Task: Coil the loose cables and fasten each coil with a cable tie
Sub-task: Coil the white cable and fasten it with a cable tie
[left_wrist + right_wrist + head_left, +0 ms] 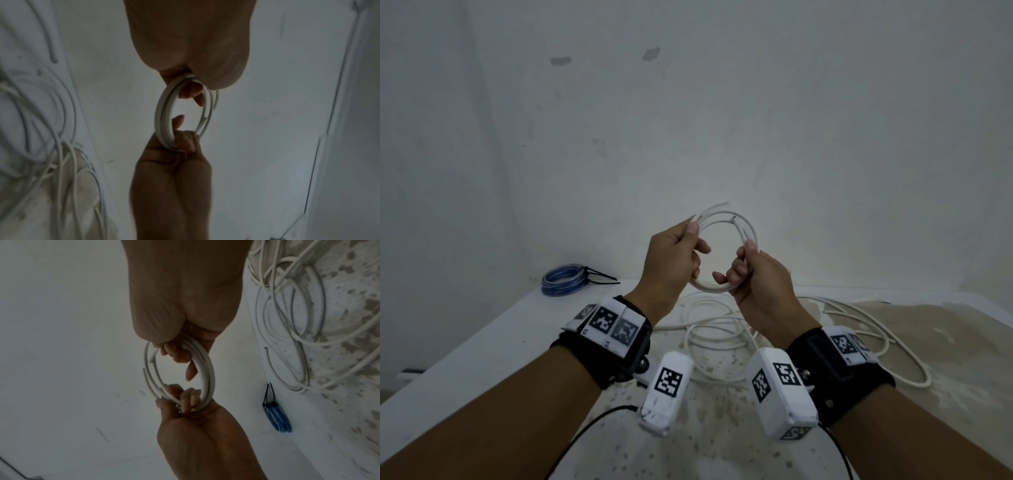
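A small white cable coil [717, 219] of several loops is held up above the table between both hands. My left hand [678, 253] grips its left side with thumb on top and fingers curled round the loops. My right hand [748, 270] grips the right and lower side. Two cut cable ends stick out near the top of the coil [205, 369]. In the left wrist view the coil [164, 113] shows edge-on between the two hands. A blue cable coil [563, 279] with black cable ties [602, 275] lies at the table's far left.
Loose white cables [722, 332] sprawl in tangled loops over the stained white table [482, 346], reaching to the right [893, 342]. A pale wall [688, 102] rises close behind the table. Black wires run from my wrist cameras near the bottom.
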The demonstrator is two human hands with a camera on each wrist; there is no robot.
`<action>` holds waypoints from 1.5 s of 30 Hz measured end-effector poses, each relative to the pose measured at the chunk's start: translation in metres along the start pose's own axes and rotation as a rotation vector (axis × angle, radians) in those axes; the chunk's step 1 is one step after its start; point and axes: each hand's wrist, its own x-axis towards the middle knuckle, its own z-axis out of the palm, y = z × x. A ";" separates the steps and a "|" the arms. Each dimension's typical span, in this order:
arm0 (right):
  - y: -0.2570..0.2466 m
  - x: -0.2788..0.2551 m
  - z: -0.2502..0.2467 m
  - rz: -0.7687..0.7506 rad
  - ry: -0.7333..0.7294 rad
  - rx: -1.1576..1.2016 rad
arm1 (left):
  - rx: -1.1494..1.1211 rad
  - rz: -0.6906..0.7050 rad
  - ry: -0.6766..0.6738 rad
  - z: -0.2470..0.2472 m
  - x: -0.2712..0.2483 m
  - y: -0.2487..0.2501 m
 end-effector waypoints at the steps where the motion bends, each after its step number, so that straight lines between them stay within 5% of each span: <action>1: 0.000 0.000 -0.001 0.015 -0.015 0.001 | 0.043 0.014 -0.018 -0.001 -0.001 -0.001; 8: -0.014 -0.001 -0.006 0.048 -0.165 -0.137 | -0.058 -0.064 0.002 -0.011 0.002 -0.005; 14: -0.016 0.004 -0.015 0.034 -0.156 -0.238 | 0.052 0.043 -0.138 -0.007 0.002 -0.004; 20: -0.030 -0.001 -0.017 0.079 -0.267 -0.295 | 0.111 0.067 -0.134 -0.012 0.005 -0.009; 28: -0.024 0.005 -0.019 0.092 -0.216 -0.340 | 0.293 0.193 -0.235 -0.014 0.005 -0.009; 45: -0.022 0.004 -0.013 0.181 -0.081 -0.297 | 0.373 0.145 -0.292 -0.017 0.008 -0.006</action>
